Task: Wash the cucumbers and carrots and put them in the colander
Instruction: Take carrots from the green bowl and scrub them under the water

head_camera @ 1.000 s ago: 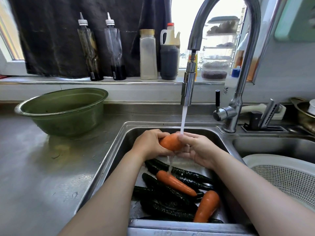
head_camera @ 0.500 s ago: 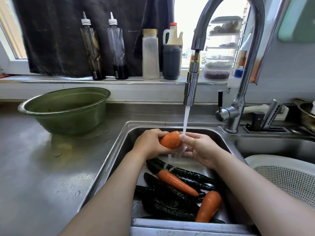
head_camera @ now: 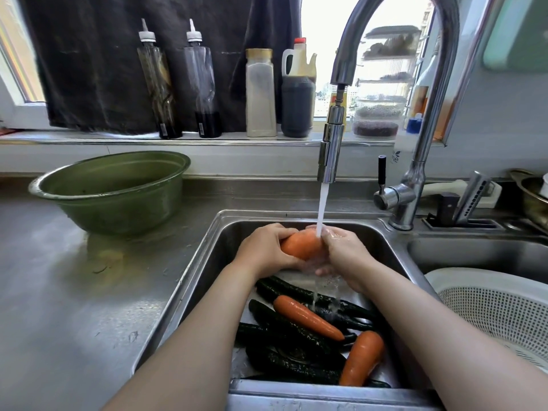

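Hands: your left hand (head_camera: 265, 252) and right hand (head_camera: 348, 258) meet dead centre in the frame, right under the tap, both on one carrot.
Fingers: the left ones are curled over the carrot's left half with the thumb tucked underneath. The right ones are wrapped round its right end, so you're gripping it from both sides.
Held carrot (head_camera: 301, 244): lying roughly level between your palms, up above the sink floor and not touching the veg below.
Water stream (head_camera: 321, 207): running straight down from the faucet (head_camera: 330, 149) and landing where the carrot meets your right hand, then dribbling on into the sink (head_camera: 219, 247).
Spare carrots (head_camera: 308, 317): two of them in the sink bottom, lower centre of the frame, lying across the cucumbers.
Cucumbers (head_camera: 286, 332): dark, bumpy pile under and beside those carrots. Can't tell how many you've got there.
Colander (head_camera: 489, 304): white, lower right of the frame, in the neighbouring basin, well apart from your hands.
Green bowl (head_camera: 112, 192): upright on the steel surface (head_camera: 59, 292), left of the sink.
Bottles (head_camera: 157, 84): lined up along the windowsill, upper middle of the frame.
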`<control>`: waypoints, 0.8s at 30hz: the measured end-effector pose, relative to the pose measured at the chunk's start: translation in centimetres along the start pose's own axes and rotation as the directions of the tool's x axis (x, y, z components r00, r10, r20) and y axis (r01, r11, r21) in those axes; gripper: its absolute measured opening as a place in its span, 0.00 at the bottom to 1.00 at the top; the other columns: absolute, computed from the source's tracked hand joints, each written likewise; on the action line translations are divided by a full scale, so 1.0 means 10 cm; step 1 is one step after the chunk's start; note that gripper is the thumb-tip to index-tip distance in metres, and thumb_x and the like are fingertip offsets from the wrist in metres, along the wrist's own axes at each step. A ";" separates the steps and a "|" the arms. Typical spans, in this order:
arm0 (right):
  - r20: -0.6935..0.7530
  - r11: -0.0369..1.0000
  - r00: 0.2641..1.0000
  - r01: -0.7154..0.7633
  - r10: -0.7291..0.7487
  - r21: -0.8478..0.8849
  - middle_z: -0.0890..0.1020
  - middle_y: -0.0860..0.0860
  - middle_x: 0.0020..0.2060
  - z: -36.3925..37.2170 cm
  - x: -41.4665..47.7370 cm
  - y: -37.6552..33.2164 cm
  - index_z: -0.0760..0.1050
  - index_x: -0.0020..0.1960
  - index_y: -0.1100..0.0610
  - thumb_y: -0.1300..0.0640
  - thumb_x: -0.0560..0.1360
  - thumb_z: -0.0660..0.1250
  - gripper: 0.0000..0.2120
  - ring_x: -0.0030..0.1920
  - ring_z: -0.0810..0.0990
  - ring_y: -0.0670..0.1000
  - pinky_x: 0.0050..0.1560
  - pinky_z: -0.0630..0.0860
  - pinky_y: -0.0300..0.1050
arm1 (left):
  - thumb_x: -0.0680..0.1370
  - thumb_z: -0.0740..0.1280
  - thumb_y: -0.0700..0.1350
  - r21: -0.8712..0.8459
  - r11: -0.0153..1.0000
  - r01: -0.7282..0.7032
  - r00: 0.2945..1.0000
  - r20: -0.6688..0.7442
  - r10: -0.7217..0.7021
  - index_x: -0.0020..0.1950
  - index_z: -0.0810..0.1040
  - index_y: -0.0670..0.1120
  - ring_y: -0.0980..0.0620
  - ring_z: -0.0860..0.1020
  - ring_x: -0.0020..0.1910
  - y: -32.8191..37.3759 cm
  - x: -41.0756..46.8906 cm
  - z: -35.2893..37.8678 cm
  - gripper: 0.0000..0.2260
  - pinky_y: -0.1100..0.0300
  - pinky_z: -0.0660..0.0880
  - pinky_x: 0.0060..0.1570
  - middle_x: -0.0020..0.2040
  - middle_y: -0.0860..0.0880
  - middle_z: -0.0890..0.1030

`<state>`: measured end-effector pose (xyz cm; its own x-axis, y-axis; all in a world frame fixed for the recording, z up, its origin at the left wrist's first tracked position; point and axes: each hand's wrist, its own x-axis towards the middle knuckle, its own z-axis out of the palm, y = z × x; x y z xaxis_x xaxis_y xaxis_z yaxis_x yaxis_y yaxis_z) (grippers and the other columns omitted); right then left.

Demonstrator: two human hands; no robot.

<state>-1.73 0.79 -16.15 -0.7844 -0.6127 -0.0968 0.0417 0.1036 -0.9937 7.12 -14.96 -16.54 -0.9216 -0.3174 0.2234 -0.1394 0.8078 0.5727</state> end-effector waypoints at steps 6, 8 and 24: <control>0.198 1.000 0.980 -0.008 0.010 -0.010 0.82 0.55 0.44 -0.05 -0.01 0.02 0.74 0.68 0.51 0.56 0.85 0.61 0.13 0.30 0.79 0.47 0.31 0.69 0.42 | 0.58 0.82 0.62 -0.178 0.984 0.034 0.996 0.082 -0.019 0.52 0.84 0.65 0.59 0.82 0.49 -0.10 0.00 -0.01 0.24 0.48 0.79 0.57 0.45 0.61 0.83; 0.211 0.995 0.977 0.041 -0.022 -0.089 0.80 0.54 0.44 -0.02 -0.04 0.02 0.73 0.66 0.48 0.56 0.84 0.63 0.12 0.29 0.77 0.46 0.31 0.70 0.41 | 0.60 0.83 0.57 -0.205 0.978 0.020 0.994 0.106 0.002 0.54 0.84 0.64 0.60 0.82 0.49 -0.09 -0.01 0.00 0.24 0.52 0.79 0.57 0.46 0.61 0.84; 0.049 0.997 0.998 -0.035 0.031 0.069 0.79 0.58 0.47 0.04 0.00 0.01 0.78 0.57 0.50 0.50 0.86 0.53 0.15 0.26 0.71 0.48 0.23 0.67 0.38 | 0.72 0.78 0.41 -0.399 0.915 0.066 0.971 0.237 0.034 0.68 0.79 0.58 0.58 0.82 0.54 -0.07 0.01 0.03 0.26 0.64 0.77 0.56 0.56 0.51 0.85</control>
<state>-1.41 0.48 -16.27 -0.7515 -0.6468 -0.1304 0.1111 0.0708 -0.9913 7.06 -15.41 -17.17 -0.9853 -0.1634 0.0495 -0.0434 0.5202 0.8530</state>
